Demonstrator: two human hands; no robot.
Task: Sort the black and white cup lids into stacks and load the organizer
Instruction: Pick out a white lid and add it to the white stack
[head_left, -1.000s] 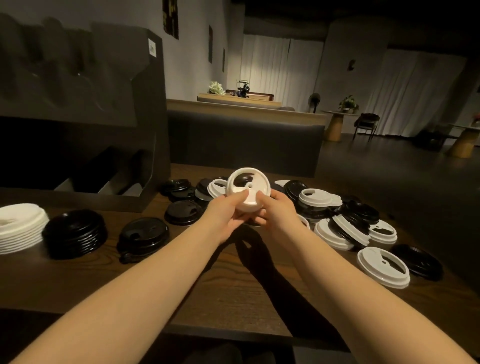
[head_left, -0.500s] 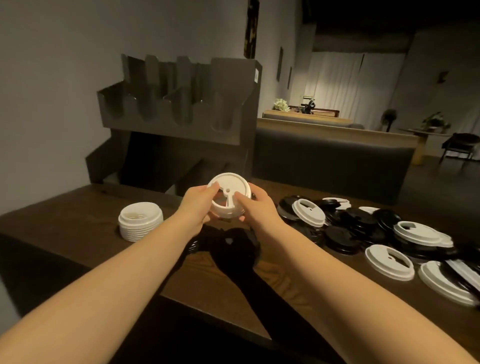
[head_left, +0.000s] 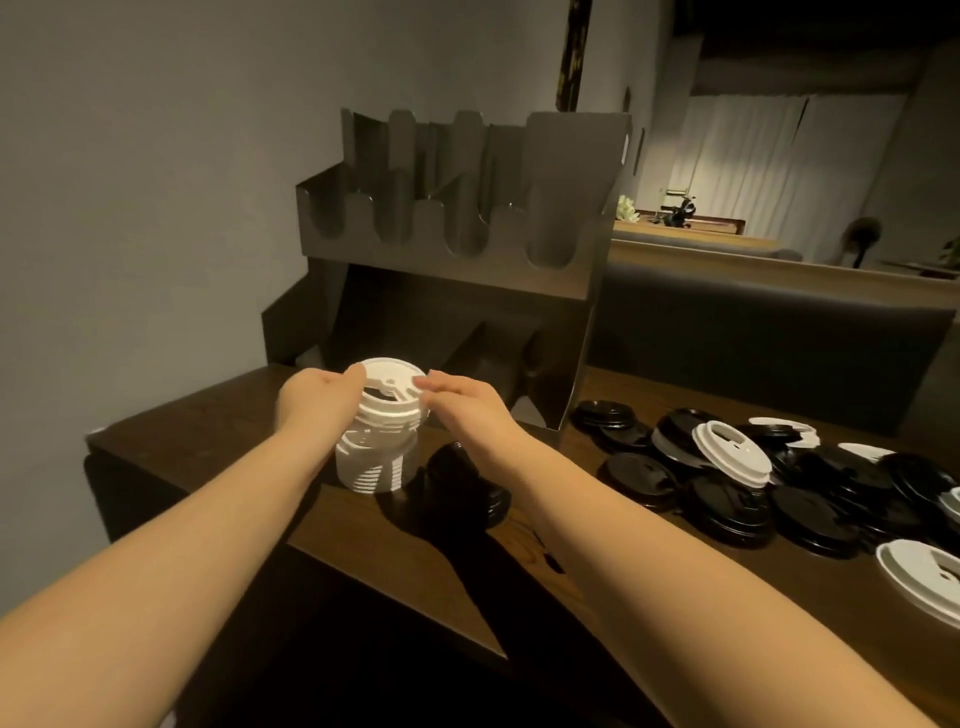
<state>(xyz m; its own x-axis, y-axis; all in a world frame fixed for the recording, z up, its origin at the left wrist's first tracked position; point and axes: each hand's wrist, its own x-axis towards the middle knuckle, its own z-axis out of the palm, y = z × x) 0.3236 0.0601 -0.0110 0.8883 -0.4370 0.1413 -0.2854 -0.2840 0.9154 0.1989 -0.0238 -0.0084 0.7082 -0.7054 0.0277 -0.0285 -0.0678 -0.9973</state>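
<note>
I hold a white cup lid (head_left: 392, 387) between my left hand (head_left: 317, 400) and my right hand (head_left: 462, 408), fingertips on its opposite rims. The lid hovers just above a stack of white lids (head_left: 374, 467) on the table, blurred with motion. A low stack of black lids (head_left: 467, 488) sits right of the white stack, partly in my arm's shadow. The dark organizer (head_left: 457, 270) stands behind, with scalloped upper slots and slanted lower bins. A loose pile of black and white lids (head_left: 737, 483) covers the table to the right.
The wooden table (head_left: 218, 431) ends at a left edge close to the grey wall. A single white lid (head_left: 924, 577) lies at the right edge of view. A dark padded bench back (head_left: 753, 332) runs behind the table.
My view swung left from the loose pile to the organizer. Both hands carried the white lid left and lowered it over the white stack.
</note>
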